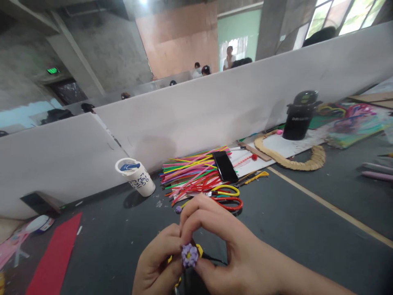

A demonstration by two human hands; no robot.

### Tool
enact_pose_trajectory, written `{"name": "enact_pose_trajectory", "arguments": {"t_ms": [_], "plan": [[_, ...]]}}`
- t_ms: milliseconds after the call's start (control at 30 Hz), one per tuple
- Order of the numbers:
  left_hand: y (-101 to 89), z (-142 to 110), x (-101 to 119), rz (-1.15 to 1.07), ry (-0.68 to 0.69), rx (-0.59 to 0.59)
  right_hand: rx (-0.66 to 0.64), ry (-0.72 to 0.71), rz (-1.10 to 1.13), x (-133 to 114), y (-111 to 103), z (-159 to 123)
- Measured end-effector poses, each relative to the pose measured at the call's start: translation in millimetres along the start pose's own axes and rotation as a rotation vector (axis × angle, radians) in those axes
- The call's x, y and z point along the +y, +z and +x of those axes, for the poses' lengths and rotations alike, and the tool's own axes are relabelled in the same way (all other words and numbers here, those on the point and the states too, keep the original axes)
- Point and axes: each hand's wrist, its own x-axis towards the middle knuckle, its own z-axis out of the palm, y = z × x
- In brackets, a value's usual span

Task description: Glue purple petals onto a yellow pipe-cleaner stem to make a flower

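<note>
White cup (136,178) stood upright on the dark counter (104,246). Left hand (161,260) pinched the small purple flower (190,255) from its left side, fingers nearly closed. Right hand (227,241) gripped its right side, thumb and fingertips curled around. Scissors (229,196) lay just beyond, near the black phone (225,166).

Left hand (161,260) and right hand (225,237) bare; right forearm (302,272) slender, bare.
</note>
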Motion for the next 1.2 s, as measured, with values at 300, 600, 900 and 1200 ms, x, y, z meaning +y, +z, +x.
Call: {"name": "enact_pose_trajectory", "arguments": {"t_ms": [300, 600, 900, 1200], "plan": [[-8.5, 2, -5, 0.011, 0.124, -0.139, -0.009, 0.034, 0.059, 0, 0, 0], [10.0, -1, 5, -0.248, -0.321, 0.118, -0.039, 0.194, 0.229, 1, -5, 1], [11.7, 6, 3, -0.662, -0.578, -0.008, 0.048, 0.628, 0.734, 25, 4, 11], [17.3, 6, -1, -0.485, -0.566, 0.111, 0.112, 0.603, 0.396, 25, 5, 8]]}}
